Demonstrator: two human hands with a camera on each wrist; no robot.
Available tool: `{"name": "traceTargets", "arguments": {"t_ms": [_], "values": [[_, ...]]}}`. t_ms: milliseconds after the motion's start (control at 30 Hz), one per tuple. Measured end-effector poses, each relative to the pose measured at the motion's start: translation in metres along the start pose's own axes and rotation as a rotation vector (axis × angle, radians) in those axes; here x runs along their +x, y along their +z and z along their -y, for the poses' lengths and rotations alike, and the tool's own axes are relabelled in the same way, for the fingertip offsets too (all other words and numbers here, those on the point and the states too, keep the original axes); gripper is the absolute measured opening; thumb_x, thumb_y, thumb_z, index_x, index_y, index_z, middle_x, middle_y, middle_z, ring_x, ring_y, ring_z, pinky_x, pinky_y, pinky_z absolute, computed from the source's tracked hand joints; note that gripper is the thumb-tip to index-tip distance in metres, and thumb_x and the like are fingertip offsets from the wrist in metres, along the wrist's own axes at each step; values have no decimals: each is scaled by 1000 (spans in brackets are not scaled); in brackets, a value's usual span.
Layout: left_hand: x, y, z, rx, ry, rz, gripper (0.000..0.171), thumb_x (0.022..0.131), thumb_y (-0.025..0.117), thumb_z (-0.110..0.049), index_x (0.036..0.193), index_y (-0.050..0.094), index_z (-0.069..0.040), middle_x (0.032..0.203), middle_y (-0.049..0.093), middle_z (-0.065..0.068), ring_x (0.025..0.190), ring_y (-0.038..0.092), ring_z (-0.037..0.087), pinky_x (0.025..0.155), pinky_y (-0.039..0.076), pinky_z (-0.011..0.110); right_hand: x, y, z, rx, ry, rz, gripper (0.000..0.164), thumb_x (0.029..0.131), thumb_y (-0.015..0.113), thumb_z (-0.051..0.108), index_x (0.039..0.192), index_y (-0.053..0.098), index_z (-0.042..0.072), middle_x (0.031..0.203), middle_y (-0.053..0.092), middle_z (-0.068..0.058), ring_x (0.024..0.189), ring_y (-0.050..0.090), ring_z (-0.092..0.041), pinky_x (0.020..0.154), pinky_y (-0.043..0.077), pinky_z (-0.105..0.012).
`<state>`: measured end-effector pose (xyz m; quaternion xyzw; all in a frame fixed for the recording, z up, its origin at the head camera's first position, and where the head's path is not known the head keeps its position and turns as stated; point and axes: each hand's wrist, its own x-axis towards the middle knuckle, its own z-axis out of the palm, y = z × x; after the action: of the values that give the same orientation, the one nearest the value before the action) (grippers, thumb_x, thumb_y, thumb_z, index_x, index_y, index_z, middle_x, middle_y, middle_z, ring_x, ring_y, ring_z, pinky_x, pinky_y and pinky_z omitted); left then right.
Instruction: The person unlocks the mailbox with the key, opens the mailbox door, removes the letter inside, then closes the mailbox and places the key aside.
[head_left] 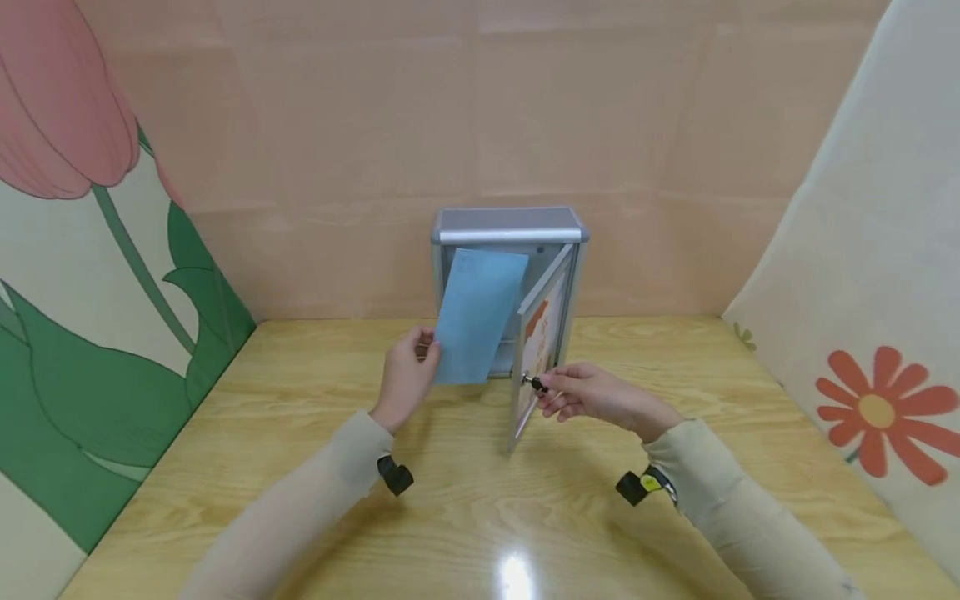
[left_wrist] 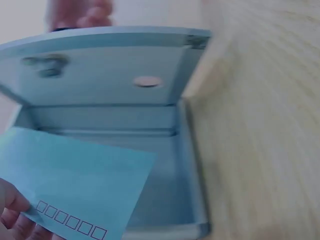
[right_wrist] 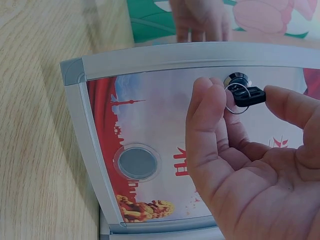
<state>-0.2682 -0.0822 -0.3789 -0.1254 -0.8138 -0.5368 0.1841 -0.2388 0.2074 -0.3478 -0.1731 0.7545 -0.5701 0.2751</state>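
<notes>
My left hand pinches a light-blue envelope by its left edge. It is tilted before the opening of a silver letter box. A row of red squares shows on the envelope near my fingers in the left wrist view. The box's door stands ajar, swung toward me on the right. With thumb and fingers, my right hand holds a black-headed key on a metal ring, in the lock of that door. The visible part of the box's inside is bare.
The box stands on a wood-grain table, near the back wall covering. Printed tulip and orange flower sheets flank the table. The door front carries a round window.
</notes>
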Motion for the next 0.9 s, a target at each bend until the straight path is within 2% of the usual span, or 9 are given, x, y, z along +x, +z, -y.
{"name": "traceTargets", "arguments": {"t_ms": [100, 200, 267, 400, 500, 567, 667, 767, 900], "values": [[1, -20, -5, -54, -1, -51, 14, 98, 54, -12, 107, 60, -2, 99, 64, 11, 87, 63, 18, 71, 51, 26, -1, 0, -1, 3, -5, 13, 45, 104, 43, 23, 123, 44, -17, 98, 66, -5, 88, 66, -12, 76, 55, -25], [10, -44, -11, -255, -55, -105, 12, 99, 54, -11, 106, 57, -3, 95, 62, 4, 84, 60, 12, 69, 50, 21, -1, 0, -2, 3, -8, 19, 45, 104, 42, 23, 124, 44, -17, 98, 66, -4, 88, 66, -12, 76, 55, -24], [19, -62, -14, -513, -125, -96, 9, 99, 54, -12, 105, 54, -5, 93, 60, 0, 84, 60, 9, 70, 51, 20, -1, -1, -2, -4, -10, 22, 45, 104, 42, 23, 124, 44, -17, 99, 65, -6, 87, 65, -11, 76, 55, -24], [36, -96, -6, -1088, -295, 43, 3, 100, 50, -11, 98, 52, -10, 95, 64, 0, 87, 65, 11, 73, 54, 24, -1, -2, -3, -10, -10, 22, 45, 104, 42, 23, 125, 43, -17, 100, 65, -9, 87, 65, -11, 76, 54, -24], [42, -111, 12, -1293, -415, 155, 7, 101, 48, -8, 99, 55, -9, 100, 69, 5, 93, 67, 15, 79, 55, 27, -1, -2, -2, -5, -4, 20, 47, 104, 42, 24, 125, 43, -18, 100, 64, -9, 87, 65, -11, 76, 55, -24], [44, -116, 27, -1328, -495, 189, 9, 101, 47, -6, 104, 55, -8, 102, 70, 6, 97, 68, 17, 83, 55, 28, -1, -2, -2, -5, 2, 18, 47, 104, 42, 24, 126, 42, -18, 100, 64, -8, 87, 65, -11, 77, 55, -25], [43, -115, 49, -1286, -620, 215, 13, 102, 43, -6, 111, 53, -8, 102, 70, 7, 97, 68, 16, 84, 54, 28, -2, -2, 0, -9, 7, 15, 47, 104, 42, 25, 125, 43, -17, 99, 64, -6, 87, 65, -12, 77, 55, -25], [40, -110, 69, -1189, -721, 220, 13, 103, 40, -6, 111, 50, -8, 97, 70, 7, 94, 68, 15, 82, 54, 27, -1, -3, 0, -15, 11, 11, 46, 104, 42, 26, 124, 45, -16, 99, 64, -7, 88, 65, -12, 78, 55, -25], [33, -100, 92, -979, -819, 205, 11, 103, 39, -4, 104, 50, -8, 87, 68, 3, 84, 66, 12, 77, 55, 25, -1, -3, 0, -11, 20, 6, 46, 104, 43, 25, 125, 44, -16, 99, 64, -8, 87, 65, -12, 77, 55, -25]]}}
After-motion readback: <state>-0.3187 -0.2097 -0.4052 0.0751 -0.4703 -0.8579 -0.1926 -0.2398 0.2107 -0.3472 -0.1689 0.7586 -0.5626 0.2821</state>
